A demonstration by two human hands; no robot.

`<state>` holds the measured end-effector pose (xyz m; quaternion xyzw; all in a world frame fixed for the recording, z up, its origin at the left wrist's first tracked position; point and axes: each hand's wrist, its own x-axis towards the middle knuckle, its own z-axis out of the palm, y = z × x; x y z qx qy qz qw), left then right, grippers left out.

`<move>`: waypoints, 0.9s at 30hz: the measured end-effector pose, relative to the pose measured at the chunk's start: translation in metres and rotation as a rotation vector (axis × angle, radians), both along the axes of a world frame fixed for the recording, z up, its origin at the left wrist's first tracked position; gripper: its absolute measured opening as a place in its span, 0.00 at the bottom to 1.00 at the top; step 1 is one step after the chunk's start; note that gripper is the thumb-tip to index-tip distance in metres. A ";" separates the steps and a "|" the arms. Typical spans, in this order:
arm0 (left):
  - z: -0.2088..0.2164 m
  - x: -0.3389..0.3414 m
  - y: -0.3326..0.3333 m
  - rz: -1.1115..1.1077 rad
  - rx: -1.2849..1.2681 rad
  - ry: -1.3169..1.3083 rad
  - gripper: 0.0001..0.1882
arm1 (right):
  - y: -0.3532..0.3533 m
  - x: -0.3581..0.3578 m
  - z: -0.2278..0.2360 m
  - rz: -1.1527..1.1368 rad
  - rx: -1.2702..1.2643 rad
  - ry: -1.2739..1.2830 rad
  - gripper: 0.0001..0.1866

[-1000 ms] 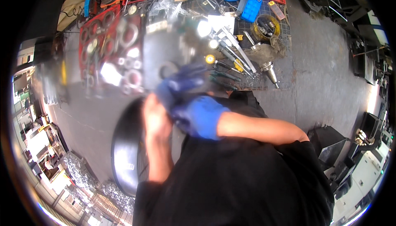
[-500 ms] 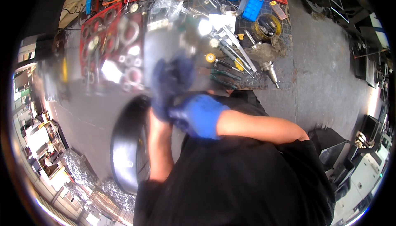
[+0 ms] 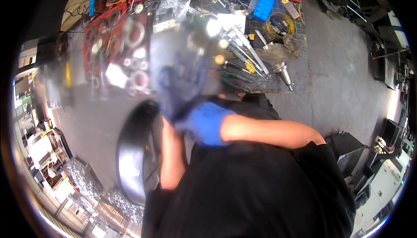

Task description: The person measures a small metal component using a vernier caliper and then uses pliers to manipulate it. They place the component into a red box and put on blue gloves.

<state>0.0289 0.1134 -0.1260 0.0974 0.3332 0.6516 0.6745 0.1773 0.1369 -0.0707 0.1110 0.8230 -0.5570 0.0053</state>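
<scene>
My left hand [image 3: 182, 84] is raised in front of me in a dark navy work glove, its fingers spread and somewhat blurred. No object shows in it. My right hand [image 3: 208, 123], in a bright blue glove, reaches across to my left wrist. Its fingers are closed at the cuff of the left glove [image 3: 173, 114], partly hidden and softly smeared. Beyond the hands, a workbench [image 3: 299, 71] carries a caliper [image 3: 252, 49], a yellow dial gauge [image 3: 220, 59], green-handled pliers [image 3: 236, 79] and a metal tool holder [image 3: 283, 75].
A black wheel-like ring [image 3: 130, 155] stands left of my left forearm. Red trays [image 3: 117, 19] of metal rings lie on the bench's left part. A blue compartment box [image 3: 263, 6] and a yellow round tub [image 3: 279, 26] sit at the back right. Metal shavings [image 3: 82, 177] lie lower left.
My left hand's fingers have gone from curled to spread and upright. My right hand has shifted slightly left, staying at the left wrist.
</scene>
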 end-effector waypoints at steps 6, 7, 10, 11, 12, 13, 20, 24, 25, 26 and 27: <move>0.018 0.002 0.001 0.092 -0.106 0.115 0.38 | 0.012 -0.004 0.028 0.130 -0.020 -0.102 0.18; 0.023 0.005 0.003 0.113 -0.173 0.087 0.38 | 0.009 -0.004 0.028 0.127 -0.009 -0.094 0.17; 0.024 0.004 0.009 0.130 -0.240 0.016 0.34 | 0.004 0.000 0.006 -0.005 -0.056 0.001 0.16; 0.009 -0.011 0.003 0.114 -0.196 0.052 0.30 | 0.002 0.001 -0.003 -0.051 -0.085 0.049 0.16; -0.009 -0.029 -0.005 0.096 -0.151 0.085 0.26 | 0.007 0.007 -0.008 -0.102 -0.253 -0.019 0.20; -0.016 -0.040 -0.005 0.116 -0.146 0.154 0.24 | 0.018 0.016 -0.011 -0.173 -0.221 -0.069 0.21; -0.023 -0.068 -0.028 0.185 -0.329 0.252 0.26 | 0.074 0.059 -0.113 -0.555 0.456 -0.798 0.12; -0.049 -0.056 -0.044 -0.109 -0.205 0.538 0.25 | 0.084 0.044 -0.131 -0.437 0.473 -0.897 0.12; -0.056 -0.050 -0.047 -0.016 -0.265 0.196 0.25 | 0.086 0.041 -0.133 -0.446 0.463 -0.876 0.12; -0.059 -0.049 -0.043 -0.081 -0.143 0.092 0.24 | 0.088 0.039 -0.136 -0.454 0.452 -0.855 0.12; -0.059 -0.043 -0.045 -0.068 -0.291 0.258 0.24 | 0.090 0.038 -0.140 -0.462 0.442 -0.833 0.12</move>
